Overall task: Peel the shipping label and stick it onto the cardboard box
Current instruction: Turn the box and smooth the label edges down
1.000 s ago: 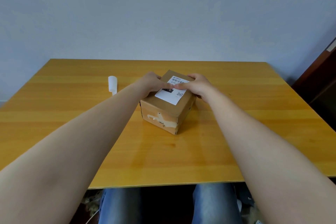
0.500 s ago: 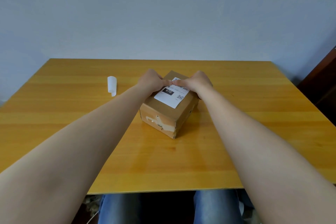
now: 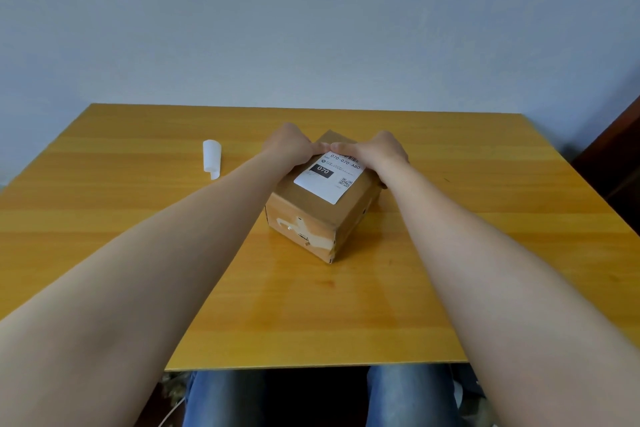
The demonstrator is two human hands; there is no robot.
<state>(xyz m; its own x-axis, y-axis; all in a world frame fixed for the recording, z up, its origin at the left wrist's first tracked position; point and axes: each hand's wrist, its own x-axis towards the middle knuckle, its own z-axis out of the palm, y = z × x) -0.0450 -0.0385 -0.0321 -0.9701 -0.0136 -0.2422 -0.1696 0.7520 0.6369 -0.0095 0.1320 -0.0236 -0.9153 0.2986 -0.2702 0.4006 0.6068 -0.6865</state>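
A small brown cardboard box [image 3: 349, 218] stands turned at an angle in the middle of the table. The white shipping label [image 3: 323, 182], printed with a black "070" block and a QR code, lies flat on the box top. My left hand [image 3: 289, 146] and my right hand [image 3: 381, 152] rest on the far part of the box top. Their fingertips meet and press down on the label's far edge, hiding that edge. Neither hand holds anything.
A curled white strip of backing paper [image 3: 212, 158] lies on the wooden table [image 3: 138, 191], left of the box. Dark furniture [image 3: 620, 163] stands past the table's right edge. My knees in jeans [image 3: 221, 399] show below the near edge.
Both hands slid away from me along the label toward its far edge, uncovering most of the print. The box stayed in place.
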